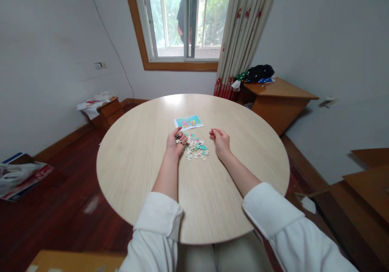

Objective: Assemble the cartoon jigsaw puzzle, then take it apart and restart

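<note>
A loose heap of jigsaw puzzle pieces (196, 148) lies on the round table (130, 154), some showing pale backs and others turquoise or coloured faces. At the heap's left edge my left hand (175, 142) is closed, its fingers curled around a few puzzle pieces. To the right of the heap, apart from it, my right hand (221, 142) has thumb and fingertips pinched together. Whatever those fingertips may hold is too small to make out. Just beyond the pieces rests a picture sheet (188, 122) with cartoon figures on a turquoise ground.
Behind the table are a window (185, 21) and a long curtain (238, 33). A wooden cabinet (279, 96) with dark cloth on top stands at the back right. Small drawers (111, 110) with papers are at the left, and a plastic bag (20, 175) lies on the floor.
</note>
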